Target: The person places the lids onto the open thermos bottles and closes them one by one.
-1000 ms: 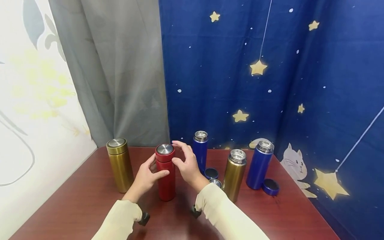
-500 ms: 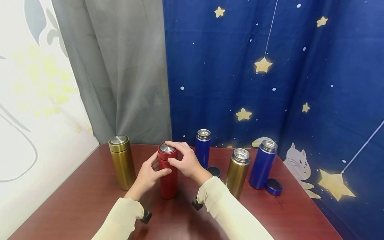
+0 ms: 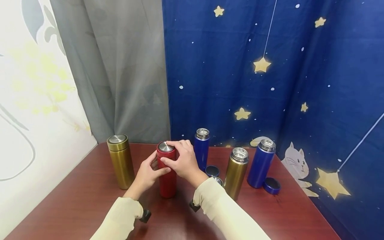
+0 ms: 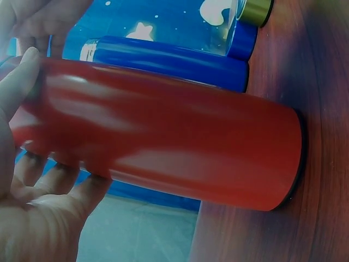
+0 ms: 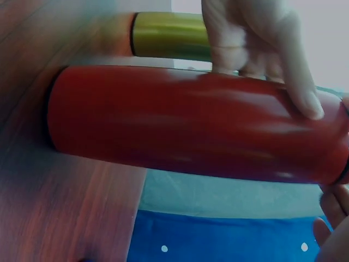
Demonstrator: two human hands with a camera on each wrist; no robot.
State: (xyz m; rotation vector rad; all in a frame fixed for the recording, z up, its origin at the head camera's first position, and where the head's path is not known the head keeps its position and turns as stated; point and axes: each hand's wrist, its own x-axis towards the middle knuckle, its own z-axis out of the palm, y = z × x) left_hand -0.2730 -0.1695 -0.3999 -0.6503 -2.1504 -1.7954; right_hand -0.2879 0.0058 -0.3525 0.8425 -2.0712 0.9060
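A red thermos flask (image 3: 167, 182) with a steel-topped lid (image 3: 165, 146) stands upright on the table. My left hand (image 3: 149, 171) grips its upper body from the left, the thumb across the front and the fingers behind; the left wrist view shows this thumb over the red wall (image 4: 180, 131). From the right, my right hand (image 3: 183, 160) grips the lid, with the thumb at its front and the index finger over the top edge. In the right wrist view the left hand (image 5: 262, 38) wraps the body (image 5: 180, 123), while the right hand (image 5: 335, 218) reaches the lid end.
A lidded gold flask (image 3: 122, 166) stands to the left. On the right are an uncapped gold flask (image 3: 235, 176) and two uncapped blue flasks, one farther back (image 3: 201, 151) and one far right (image 3: 260, 166). Loose lids lie by them, including a blue lid (image 3: 271, 185).
My right hand has come in from beside the flask and closed round its lid, the thumb moving left across the front. The left hand keeps its grip on the body.
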